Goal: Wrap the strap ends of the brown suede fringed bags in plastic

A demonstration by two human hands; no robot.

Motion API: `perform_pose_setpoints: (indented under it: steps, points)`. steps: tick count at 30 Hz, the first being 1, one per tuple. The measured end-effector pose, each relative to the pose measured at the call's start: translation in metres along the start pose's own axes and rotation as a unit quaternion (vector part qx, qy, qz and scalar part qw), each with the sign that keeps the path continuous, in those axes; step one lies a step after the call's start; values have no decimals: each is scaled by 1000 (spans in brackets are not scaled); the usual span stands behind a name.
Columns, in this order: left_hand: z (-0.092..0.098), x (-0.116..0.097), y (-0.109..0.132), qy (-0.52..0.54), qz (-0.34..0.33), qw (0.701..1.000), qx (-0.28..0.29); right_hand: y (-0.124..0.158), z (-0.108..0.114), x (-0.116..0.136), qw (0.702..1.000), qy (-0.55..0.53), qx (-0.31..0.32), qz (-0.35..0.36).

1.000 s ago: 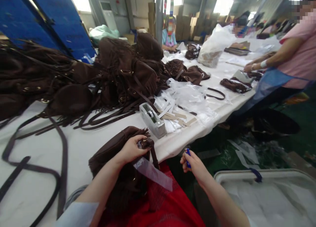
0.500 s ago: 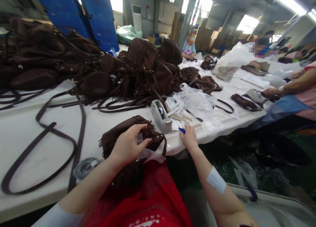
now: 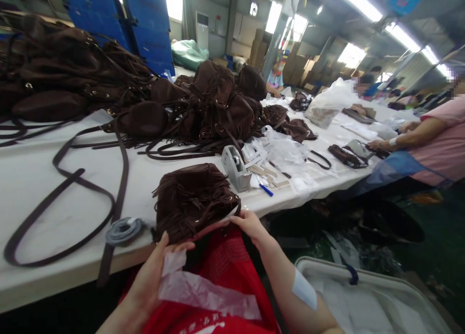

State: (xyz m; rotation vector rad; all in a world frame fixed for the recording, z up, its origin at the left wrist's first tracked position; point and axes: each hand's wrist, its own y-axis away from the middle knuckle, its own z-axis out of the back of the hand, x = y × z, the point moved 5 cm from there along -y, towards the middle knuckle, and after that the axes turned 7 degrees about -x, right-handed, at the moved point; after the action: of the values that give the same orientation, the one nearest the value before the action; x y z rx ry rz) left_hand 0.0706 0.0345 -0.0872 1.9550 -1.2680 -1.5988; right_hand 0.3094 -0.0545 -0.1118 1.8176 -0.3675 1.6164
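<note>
A brown fringed suede bag [image 3: 192, 200] lies at the near edge of the white table [image 3: 43, 198], partly hanging toward my lap. My left hand [image 3: 152, 276] is below the table edge, fingers curled round a clear plastic sleeve [image 3: 203, 293] that lies across my red apron. My right hand [image 3: 249, 225] pinches the bag's lower right edge at the table rim. A blue pen [image 3: 266, 190] rests on the table beside a grey tape dispenser [image 3: 236, 168].
A heap of brown bags and long straps [image 3: 119, 101] covers the table's far left and middle. White paper strips and plastic [image 3: 283, 152] lie right of the dispenser. A person in pink [image 3: 436, 145] works at the right. A white bin [image 3: 366, 300] stands by my right knee.
My right hand set the blue pen down on the table and came back to the bag's edge. My left hand left the bag and dropped to my lap with the plastic sleeve.
</note>
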Motion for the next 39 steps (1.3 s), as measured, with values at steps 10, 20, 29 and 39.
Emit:
perform_pose_setpoints:
  steps: [10,20,29,39]
  points:
    - [18,-98,-40,-70,-202,973,-81,44,-51,-13,991,-16,126,-52]
    - [47,-29,2,-218,-272,936,-48,72,-70,-35,979,80,183,-50]
    - [7,-9,11,-302,-367,880,-4,76,-115,-8,966,71,244,-46]
    - [26,-24,5,-423,-322,838,124,62,-90,13,940,260,208,80]
